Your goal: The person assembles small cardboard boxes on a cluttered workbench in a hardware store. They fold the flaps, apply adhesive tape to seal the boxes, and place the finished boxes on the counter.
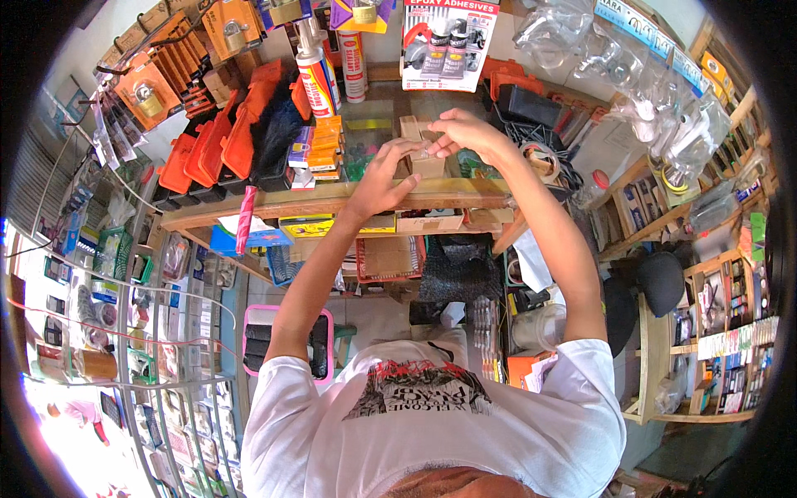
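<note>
My left hand [383, 178] is over the wooden-edged counter with its fingers bent and its thumb held apart from them. Close by on the right, my right hand [471, 136] bends inward, its fingertips drawn in around something small and shiny that I cannot make out. The fingertips of both hands nearly meet above a small brown cardboard box [428, 168]. Part of that box is hidden by the fingers. To the left of my hands stands a stack of small orange and purple boxes [317, 151].
Sealant tubes [317, 79] and a hanging adhesive card [448, 50] are beyond my hands. Orange-lidded bins [217, 149] line the left side of the counter. Plastic-wrapped goods [681, 133] hang at the right. A pink-rimmed stool or tray [329, 332] sits below the counter.
</note>
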